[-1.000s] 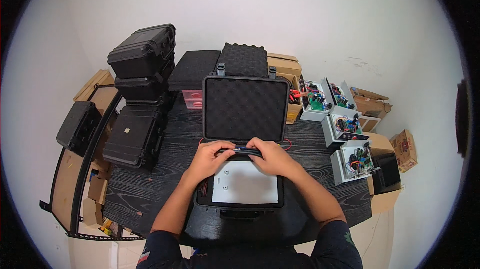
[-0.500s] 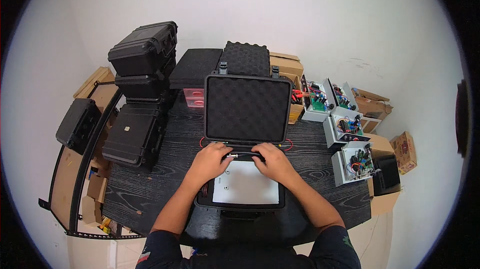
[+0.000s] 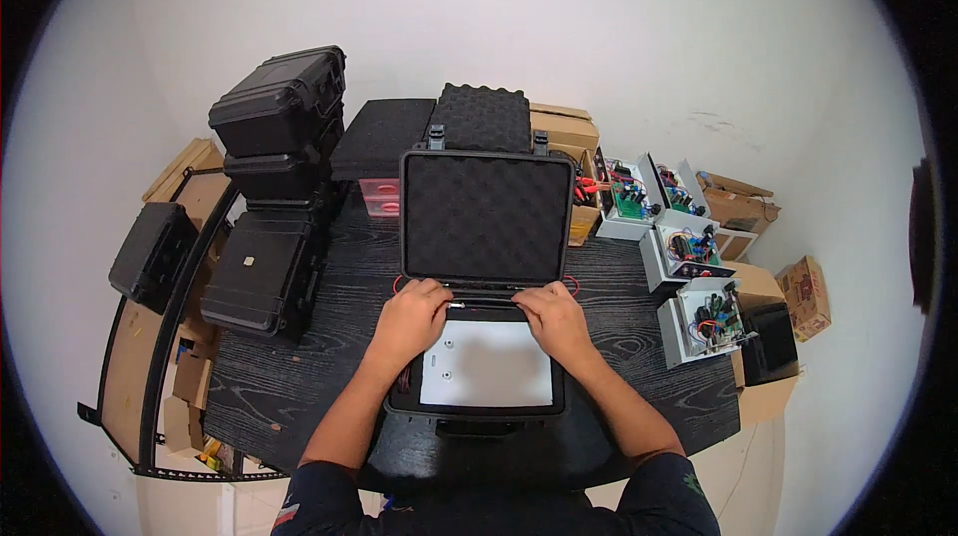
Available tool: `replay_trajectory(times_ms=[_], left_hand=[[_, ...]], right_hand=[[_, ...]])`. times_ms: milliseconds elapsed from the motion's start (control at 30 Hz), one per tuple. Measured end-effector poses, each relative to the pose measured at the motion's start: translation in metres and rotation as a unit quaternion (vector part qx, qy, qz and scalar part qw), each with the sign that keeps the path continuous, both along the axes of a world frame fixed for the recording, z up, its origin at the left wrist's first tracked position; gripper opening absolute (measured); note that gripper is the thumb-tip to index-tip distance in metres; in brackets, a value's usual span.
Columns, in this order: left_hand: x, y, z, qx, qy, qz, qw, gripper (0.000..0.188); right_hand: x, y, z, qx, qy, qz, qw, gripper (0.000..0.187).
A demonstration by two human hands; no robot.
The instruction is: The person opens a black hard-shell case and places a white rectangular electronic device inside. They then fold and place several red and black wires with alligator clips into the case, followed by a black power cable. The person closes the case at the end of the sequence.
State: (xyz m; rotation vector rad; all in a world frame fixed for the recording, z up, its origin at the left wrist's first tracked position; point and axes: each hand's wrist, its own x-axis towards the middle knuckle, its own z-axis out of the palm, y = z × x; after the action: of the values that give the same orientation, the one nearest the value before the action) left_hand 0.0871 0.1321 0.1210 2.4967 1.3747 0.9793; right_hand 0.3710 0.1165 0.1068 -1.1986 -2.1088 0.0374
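An open black hard case stands on the table before me, its raised lid lined with dark egg-crate foam. A white panel with small round fittings sits in the base. Along the back of the base, just in front of the hinge, runs a black cable with a silvery metal connector at its left. My left hand is closed on the cable beside that connector. At the cable's other end, my right hand has bent fingers pressed on it; the fingertips are partly hidden.
Black hard cases are stacked at the left beside a metal-framed rack. Foam blocks and red-fronted drawers stand behind the lid. Several open white housings with circuit boards line the right, near cardboard boxes.
The right hand has shifted slightly outward along the cable, which now lies straighter and lower at the back of the case. The whole view has moved a little.
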Motion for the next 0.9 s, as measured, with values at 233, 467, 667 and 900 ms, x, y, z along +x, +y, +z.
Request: replay_trajectory(times_ms=[233,467,667,900], left_hand=[[0.001,0.0,-0.001,0.02,0.025,-0.01,0.999,0.02],[-0.003,0.001,-0.004,0.017,0.072,-0.023,0.997,0.023],[-0.001,-0.002,-0.001,-0.025,0.056,0.002,0.998,0.031],[-0.005,-0.002,0.013,-0.063,-0.017,0.041,0.997,0.022]], right_hand=[[0.003,0.002,-0.004,-0.029,-0.031,0.013,0.999,0.019],[0.012,0.0,0.015,-0.042,-0.017,-0.007,0.999,0.017],[0.02,0.006,0.007,-0.036,-0.038,-0.011,0.999,0.009],[0.014,0.003,0.009,-0.049,-0.009,0.003,0.999,0.01]])
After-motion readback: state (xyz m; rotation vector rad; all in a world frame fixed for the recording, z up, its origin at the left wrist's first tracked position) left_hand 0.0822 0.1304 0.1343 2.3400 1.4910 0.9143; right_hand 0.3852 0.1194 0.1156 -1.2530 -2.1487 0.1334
